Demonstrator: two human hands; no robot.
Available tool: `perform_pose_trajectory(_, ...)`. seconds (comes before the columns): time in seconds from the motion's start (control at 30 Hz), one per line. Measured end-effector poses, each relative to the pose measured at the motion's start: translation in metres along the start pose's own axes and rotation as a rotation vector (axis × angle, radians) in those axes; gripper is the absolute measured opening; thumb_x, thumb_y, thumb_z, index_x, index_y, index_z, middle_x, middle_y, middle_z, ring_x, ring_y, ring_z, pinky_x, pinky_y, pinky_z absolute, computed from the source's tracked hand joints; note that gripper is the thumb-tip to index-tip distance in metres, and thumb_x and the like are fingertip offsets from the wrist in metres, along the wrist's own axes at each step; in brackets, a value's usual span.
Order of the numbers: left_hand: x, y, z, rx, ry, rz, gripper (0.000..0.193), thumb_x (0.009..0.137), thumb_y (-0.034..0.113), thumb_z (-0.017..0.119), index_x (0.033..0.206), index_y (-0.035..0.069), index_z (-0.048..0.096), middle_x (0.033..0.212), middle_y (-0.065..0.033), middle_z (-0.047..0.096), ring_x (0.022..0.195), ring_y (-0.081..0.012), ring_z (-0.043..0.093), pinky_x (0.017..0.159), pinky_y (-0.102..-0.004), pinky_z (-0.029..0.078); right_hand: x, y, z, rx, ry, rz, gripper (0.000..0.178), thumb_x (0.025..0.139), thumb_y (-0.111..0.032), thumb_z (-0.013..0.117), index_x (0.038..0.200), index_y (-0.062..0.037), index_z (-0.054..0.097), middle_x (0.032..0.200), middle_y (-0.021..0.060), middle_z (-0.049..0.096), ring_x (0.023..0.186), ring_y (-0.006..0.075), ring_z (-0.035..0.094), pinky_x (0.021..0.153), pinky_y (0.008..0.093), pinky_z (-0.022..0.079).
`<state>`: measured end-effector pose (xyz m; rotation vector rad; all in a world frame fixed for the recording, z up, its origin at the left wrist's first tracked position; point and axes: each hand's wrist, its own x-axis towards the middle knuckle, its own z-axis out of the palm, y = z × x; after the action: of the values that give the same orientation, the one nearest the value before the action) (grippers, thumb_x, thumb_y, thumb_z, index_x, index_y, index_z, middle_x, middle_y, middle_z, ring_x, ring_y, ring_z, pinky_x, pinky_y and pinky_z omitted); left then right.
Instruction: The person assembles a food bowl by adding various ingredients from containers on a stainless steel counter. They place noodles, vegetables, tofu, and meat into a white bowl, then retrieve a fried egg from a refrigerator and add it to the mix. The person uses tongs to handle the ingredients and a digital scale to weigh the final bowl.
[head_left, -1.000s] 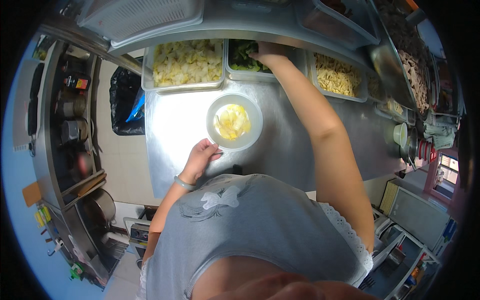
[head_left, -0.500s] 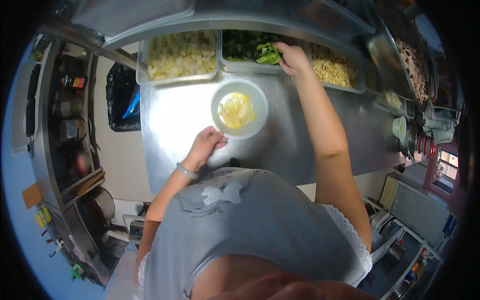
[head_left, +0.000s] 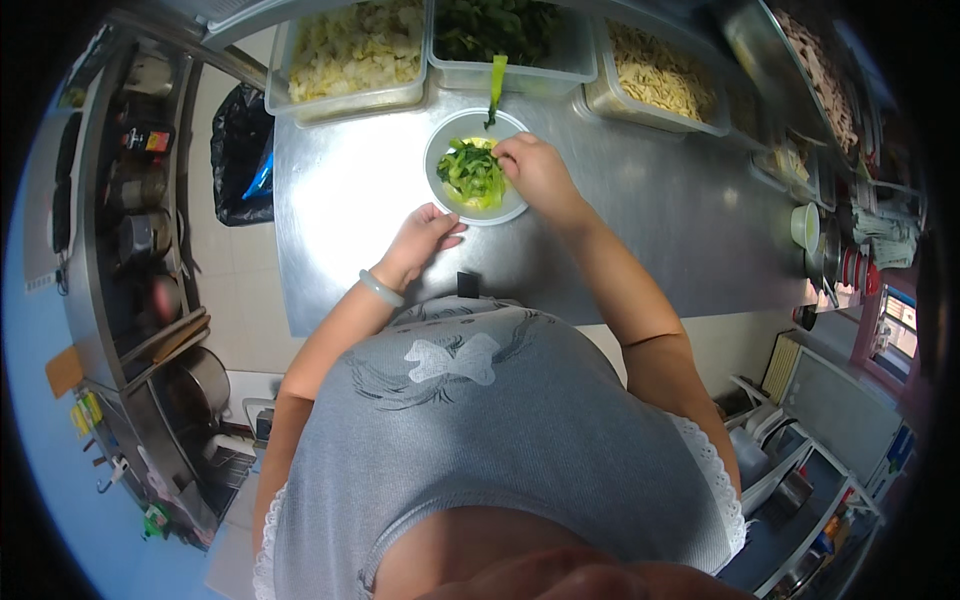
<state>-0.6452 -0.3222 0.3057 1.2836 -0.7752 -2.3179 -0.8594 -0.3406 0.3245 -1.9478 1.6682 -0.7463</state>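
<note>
A round pale plastic bowl (head_left: 434, 180) sits on the steel table, holding chopped leafy greens (head_left: 472, 178) on top of yellowish-white pieces. My left hand (head_left: 422, 245) pinches its near-left rim. Over the right side of the bowl, my right hand (head_left: 540, 178) has its fingers closed at the edge of the greens; the fingertips are partly hidden. One loose green stalk (head_left: 497, 80) stretches from the front of the greens tub (head_left: 510, 76) to the bowl's far rim; whether it lies on the steel or is falling, I cannot tell.
Beyond the bowl, a tub of pale chopped vegetable (head_left: 350, 95) stands left of the greens tub and a tub of yellowish shreds (head_left: 655, 115) right of it. A black bag (head_left: 240, 160) hangs off the table's left end. Small bowls (head_left: 804, 227) are at the far right.
My right hand has come from the greens tub down to the bowl, and greens now cover the yellowish pieces. A loose stalk has appeared behind the bowl. My left hand stays at the rim.
</note>
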Motion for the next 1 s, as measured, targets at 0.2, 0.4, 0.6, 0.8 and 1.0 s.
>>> perform_pose_trajectory(0.2, -0.001, -0.021, 0.024, 0.085, 0.029, 0.006, 0.008, 0.086, 0.01, 0.053, 0.087, 0.005, 0.047, 0.086, -0.0055, 0.055, 0.083, -0.0122, 0.056, 0.071, -0.0222, 0.05, -0.016, 0.013, 0.018, -0.218, -0.193, -0.08, 0.028, 0.071, -0.023, 0.066, 0.097, -0.0138, 0.062, 0.101, 0.0125, 0.054, 0.092, 0.0306, 0.055, 0.076, 0.0388, 0.047)
perform_pose_trajectory(0.4, 0.008, -0.025, 0.041, -0.026, 0.1, 0.13, 0.007, 0.087, 0.009, 0.053, 0.083, 0.004, 0.049, 0.082, -0.0078, 0.059, 0.074, -0.0129, 0.058, 0.066, -0.0241, 0.052, 0.034, 0.034, -0.015, -0.129, 0.175, 0.071, 0.027, 0.074, -0.025, 0.065, 0.099, -0.0166, 0.064, 0.102, 0.0119, 0.058, 0.09, 0.0307, 0.058, 0.079, 0.0378, 0.046)
perform_pose_trajectory(0.6, 0.004, -0.035, 0.048, -0.088, 0.177, 0.131, 0.009, 0.086, 0.01, 0.055, 0.083, 0.005, 0.048, 0.082, -0.0087, 0.059, 0.07, -0.0154, 0.058, 0.066, -0.0262, 0.053, 0.112, 0.057, -0.004, 0.087, -0.199, 0.258, 0.03, 0.081, -0.029, 0.058, 0.109, -0.0172, 0.063, 0.1, 0.0106, 0.064, 0.088, 0.0264, 0.06, 0.08, 0.0341, 0.046)
perform_pose_trajectory(0.8, -0.002, -0.045, 0.046, -0.097, 0.198, 0.175, 0.008, 0.087, 0.01, 0.053, 0.086, 0.003, 0.051, 0.082, -0.0091, 0.061, 0.073, -0.0133, 0.059, 0.068, -0.0242, 0.051, 0.111, 0.046, -0.01, 0.615, -0.222, 0.191, 0.031, 0.089, -0.02, 0.053, 0.114, -0.0038, 0.057, 0.099, 0.0053, 0.064, 0.069, 0.007, 0.052, 0.063, 0.0212, 0.044)
perform_pose_trajectory(1.0, -0.003, -0.046, 0.059, -0.064, 0.203, 0.138, 0.009, 0.087, 0.012, 0.053, 0.087, 0.003, 0.052, 0.084, -0.0064, 0.059, 0.073, -0.009, 0.055, 0.069, -0.0199, 0.047, 0.128, 0.02, -0.07, 0.734, -0.04, 0.315, 0.035, 0.088, -0.014, 0.05, 0.123, -0.0076, 0.05, 0.102, 0.0072, 0.062, 0.072, 0.0126, 0.059, 0.063, 0.0259, 0.048)
